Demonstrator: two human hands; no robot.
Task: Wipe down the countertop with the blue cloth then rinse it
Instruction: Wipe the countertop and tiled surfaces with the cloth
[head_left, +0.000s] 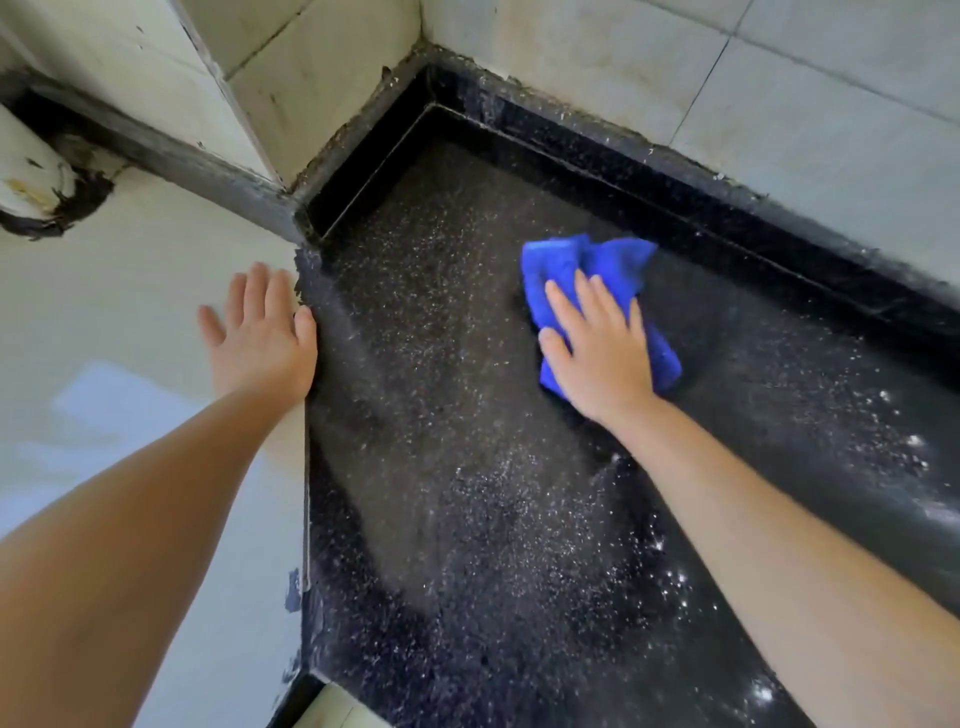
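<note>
- The black speckled countertop (467, 415) is taking up most of what I am seeing from here — it is running into a corner where the pale tiled walls (779, 78) are meeting, with a raised dark lip (727, 208) along the back. A duller, greyish band is showing across its middle while the near right part is glinting as if wet; by my reckoning the wiping is underway and not finished, and the rinse is not yet begun.
- The side wall (130, 312) on the left is taking the person's weight: the left hand (260, 332) is lying flat against it, fingers straight and spread, holding nothing, thumb just at the counter's edge. That brace is worth keeping, I think, since it is letting the other arm reach deep without leaning on the wet stone.
- The right hand (597, 348) is pressing down with fingers straight and slightly fanned — not curled round anything, simply bearing on the cloth.
- The blue cloth (587, 260) is sitting bunched under that palm, on the counter near the back lip and to the right of the corner, its folds sticking out beyond the fingertips. Spreading it flatter would probably cover more with each pass.
- Overlapping strokes pulled from the corner toward the front would likely serve best — the seam under the lip looks the likeliest spot to be missed.
</note>
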